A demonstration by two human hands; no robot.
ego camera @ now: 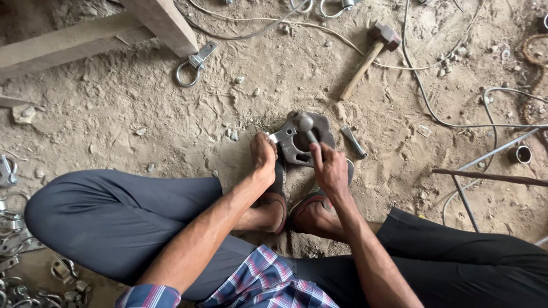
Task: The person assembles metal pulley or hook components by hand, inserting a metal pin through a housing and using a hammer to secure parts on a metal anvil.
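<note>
I sit on sandy ground with knees spread. My left hand (264,155) presses down on a small flat metal piece (281,136) that rests on a dark iron block (321,128) just beyond my sandalled feet (297,208). My right hand (330,167) grips the handle of a hammer; its round steel head (303,121) sits over the block, close to the metal piece.
A second hammer with a wooden handle (366,58) lies farther out. A metal ring clamp (191,64) lies by a wooden beam (85,37). Wires (434,117), rods (491,177), a short chisel (354,141) and a small cylinder (520,154) lie right. Several finished clamps (17,245) lie left.
</note>
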